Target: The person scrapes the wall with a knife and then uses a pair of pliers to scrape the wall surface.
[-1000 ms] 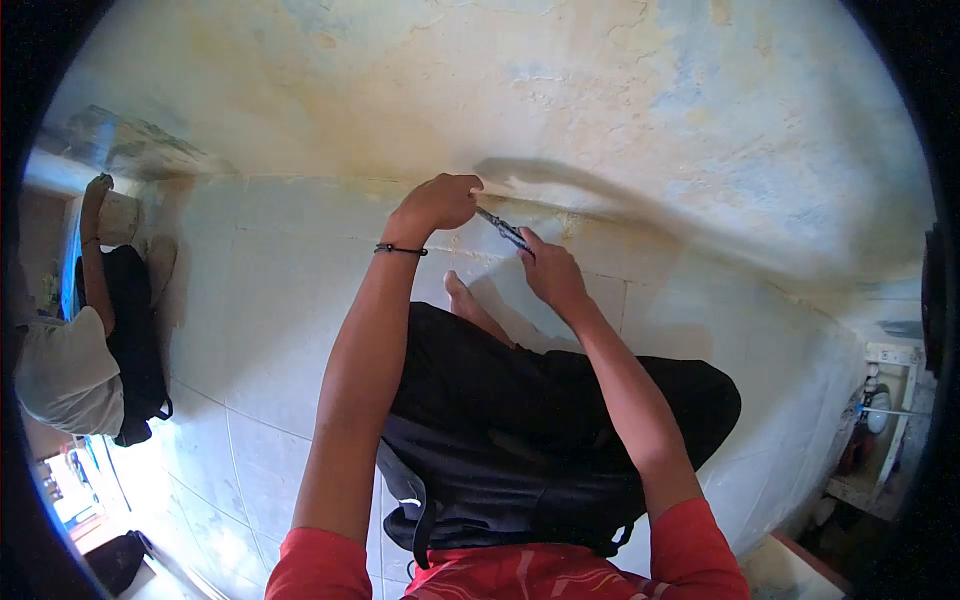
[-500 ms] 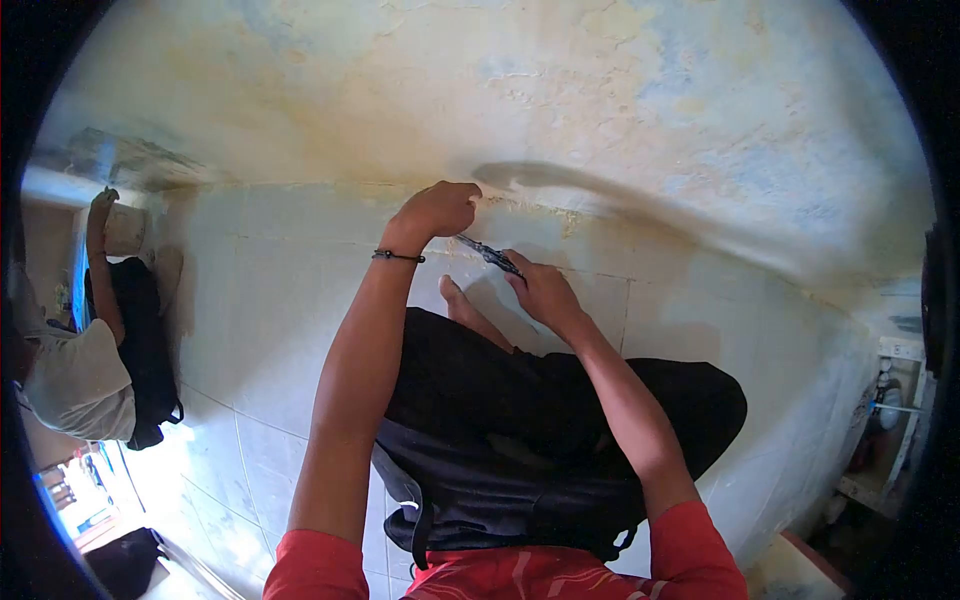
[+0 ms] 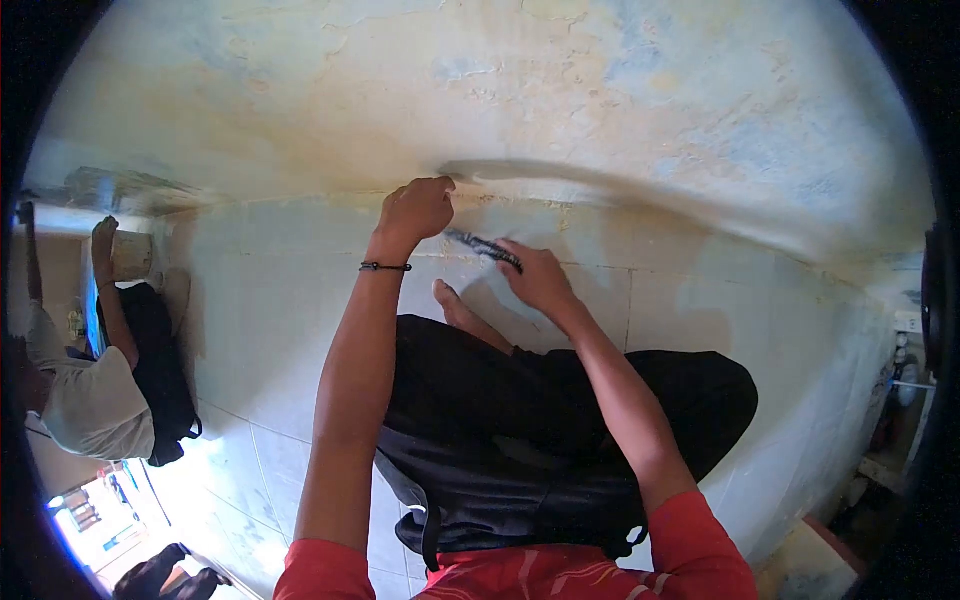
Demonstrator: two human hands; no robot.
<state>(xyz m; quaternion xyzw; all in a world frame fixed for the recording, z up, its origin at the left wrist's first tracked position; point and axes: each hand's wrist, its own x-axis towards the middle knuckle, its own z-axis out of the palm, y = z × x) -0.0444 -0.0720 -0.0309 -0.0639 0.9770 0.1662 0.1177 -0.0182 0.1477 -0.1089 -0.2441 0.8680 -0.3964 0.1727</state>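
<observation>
Wrapped in my right hand [image 3: 541, 278] is a slim tool [image 3: 487, 248] with a dark, patterned handle. Its thin end is blurred and points left toward my left hand [image 3: 420, 210]. That hand has its fingers curled close to the foot of the stained, peeling wall [image 3: 560, 110]; whatever is in them is hidden. A dark bracelet [image 3: 385, 267] circles the left wrist. Under both hands runs the pale tiled floor [image 3: 300, 310], with yellowish crumbs and flaking along its joint with the wall.
My bare foot [image 3: 457, 303] lies just below the hands, beside my black-trousered legs [image 3: 560, 440]. At far left another person [image 3: 95, 405] in a light shirt sits near the wall. A shelf [image 3: 905, 440] with small items stands at far right.
Both hands have shifted slightly left in the view, and the tool's tip is now more blurred. My view has turned a little left; the other person shows further in.
</observation>
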